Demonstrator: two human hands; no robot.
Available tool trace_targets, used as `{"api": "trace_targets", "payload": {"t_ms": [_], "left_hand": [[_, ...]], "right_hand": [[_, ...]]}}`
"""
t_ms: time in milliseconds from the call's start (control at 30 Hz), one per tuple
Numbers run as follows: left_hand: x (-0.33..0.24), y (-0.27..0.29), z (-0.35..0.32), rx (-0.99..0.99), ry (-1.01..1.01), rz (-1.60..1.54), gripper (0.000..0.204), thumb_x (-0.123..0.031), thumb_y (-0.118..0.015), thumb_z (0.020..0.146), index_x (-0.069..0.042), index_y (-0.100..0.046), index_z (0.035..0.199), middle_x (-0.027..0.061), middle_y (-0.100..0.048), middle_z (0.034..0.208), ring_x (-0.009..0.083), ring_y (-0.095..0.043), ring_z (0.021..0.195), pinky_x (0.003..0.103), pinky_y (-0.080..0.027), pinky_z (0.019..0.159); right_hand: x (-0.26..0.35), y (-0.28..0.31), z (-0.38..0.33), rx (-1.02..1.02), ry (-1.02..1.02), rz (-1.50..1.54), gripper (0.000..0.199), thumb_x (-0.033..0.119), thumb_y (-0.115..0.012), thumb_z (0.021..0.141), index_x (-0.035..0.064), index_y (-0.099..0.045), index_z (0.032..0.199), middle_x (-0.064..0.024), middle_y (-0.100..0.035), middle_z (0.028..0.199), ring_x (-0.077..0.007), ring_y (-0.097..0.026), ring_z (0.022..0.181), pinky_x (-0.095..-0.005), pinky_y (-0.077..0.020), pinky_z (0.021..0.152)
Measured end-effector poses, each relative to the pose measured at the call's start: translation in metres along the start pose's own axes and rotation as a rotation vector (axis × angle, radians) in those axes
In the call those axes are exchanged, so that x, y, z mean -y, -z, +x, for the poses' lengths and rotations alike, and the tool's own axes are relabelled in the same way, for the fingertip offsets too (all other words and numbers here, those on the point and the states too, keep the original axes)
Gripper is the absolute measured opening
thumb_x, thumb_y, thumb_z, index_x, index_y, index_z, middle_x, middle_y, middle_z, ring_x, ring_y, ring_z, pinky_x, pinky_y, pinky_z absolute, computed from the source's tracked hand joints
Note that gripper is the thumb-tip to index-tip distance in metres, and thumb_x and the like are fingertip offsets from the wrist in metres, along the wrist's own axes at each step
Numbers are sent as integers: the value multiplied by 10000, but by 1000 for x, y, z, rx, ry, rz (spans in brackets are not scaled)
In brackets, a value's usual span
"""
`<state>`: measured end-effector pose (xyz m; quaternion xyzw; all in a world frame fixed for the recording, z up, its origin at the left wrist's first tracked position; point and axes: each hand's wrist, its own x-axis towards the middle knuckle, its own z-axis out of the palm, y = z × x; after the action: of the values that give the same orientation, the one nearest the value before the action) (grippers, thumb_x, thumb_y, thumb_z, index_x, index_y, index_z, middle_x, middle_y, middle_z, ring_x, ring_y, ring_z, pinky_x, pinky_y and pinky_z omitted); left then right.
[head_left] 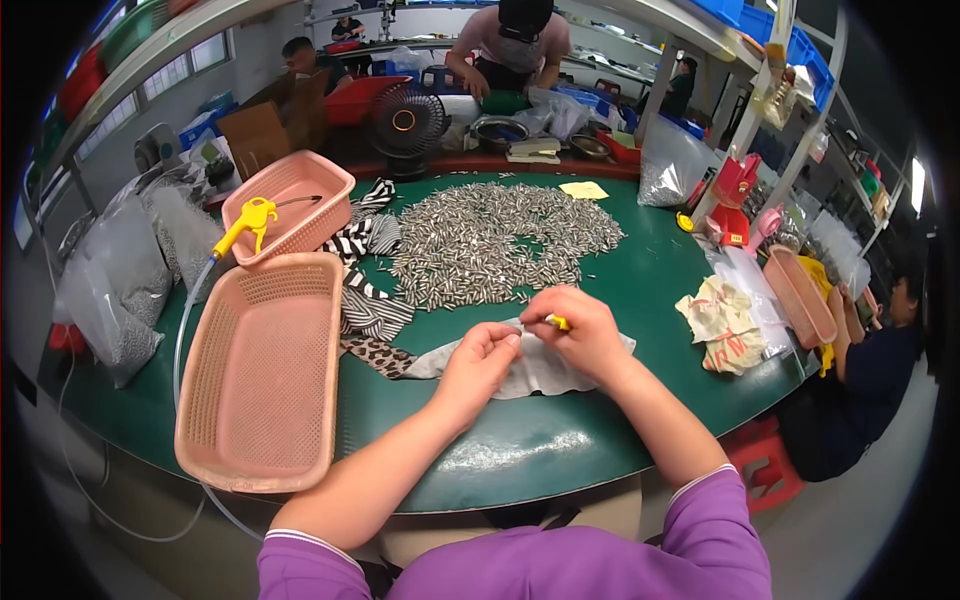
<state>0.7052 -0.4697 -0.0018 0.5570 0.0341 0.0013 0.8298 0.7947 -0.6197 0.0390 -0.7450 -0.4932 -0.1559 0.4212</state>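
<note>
My left hand [478,362] is closed in a pinch, with thumb and forefinger pressed together. Whatever lies between those fingertips is too small to make out. Close beside it, my right hand [580,332] is curled round a small yellow-ended tool [558,322], mostly hidden by the fingers. Both hands are over a pale grey cloth [545,374] on the green table [480,465]. Just beyond them spreads a large heap of small silvery metal pins [470,245]. Leopard-print cloth [377,357] and striped cloth [372,312] lie to the heap's left.
An empty pink basket [262,375] stands at the left edge; behind it, another pink basket [290,205] carries a yellow air gun [248,226] with a hose. A black fan [405,125] stands at the back. Off-white cloth [722,322] lies right. Other people work nearby.
</note>
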Motion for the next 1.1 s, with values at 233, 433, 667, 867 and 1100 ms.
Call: {"api": "trace_targets", "payload": {"t_ms": [233, 433, 667, 867, 1100], "left_hand": [[-2, 6, 2, 52, -18, 91, 173, -131, -617, 911, -37, -570, 1048, 15, -601, 975, 80, -542, 912, 225, -436, 817], [-7, 4, 3, 46, -13, 89, 159, -93, -646, 878, -39, -592, 1018, 4, -595, 965, 82, -536, 907, 236, -437, 827], [-4, 9, 3, -41, -53, 67, 132, -88, -655, 870, -65, -606, 990, -9, -589, 946, 55, -513, 843, 201, -422, 734], [-7, 5, 2, -76, -179, 72, 107, -91, -627, 899, -93, -583, 996, -32, -603, 872, 2, -399, 556, 171, -270, 455], [-7, 10, 1, -86, -222, 110, 110, -83, -656, 877, -61, -615, 977, -27, -595, 917, 48, -502, 815, 203, -415, 737]], "right_hand": [[6, 1, -12, 19, 102, 29, 377, -1, -717, 643, 125, -661, 993, -42, -665, 896, -244, -641, 827, -352, -515, 715], [2, 4, -12, 5, 126, 63, 365, -38, -715, 704, 93, -667, 1042, -45, -681, 945, -219, -651, 821, -313, -522, 714], [10, 19, -11, 58, -170, -32, 393, 148, -654, 821, 98, -574, 1203, -110, -635, 986, -249, -625, 832, -336, -510, 737], [7, 13, -14, 74, -85, -74, 284, 171, -569, 864, 72, -585, 1130, -109, -622, 1006, -272, -611, 903, -370, -495, 772], [9, 7, -13, 57, -52, 51, 186, 179, -616, 850, 107, -634, 1020, -71, -667, 908, -272, -634, 839, -387, -492, 738]]}}
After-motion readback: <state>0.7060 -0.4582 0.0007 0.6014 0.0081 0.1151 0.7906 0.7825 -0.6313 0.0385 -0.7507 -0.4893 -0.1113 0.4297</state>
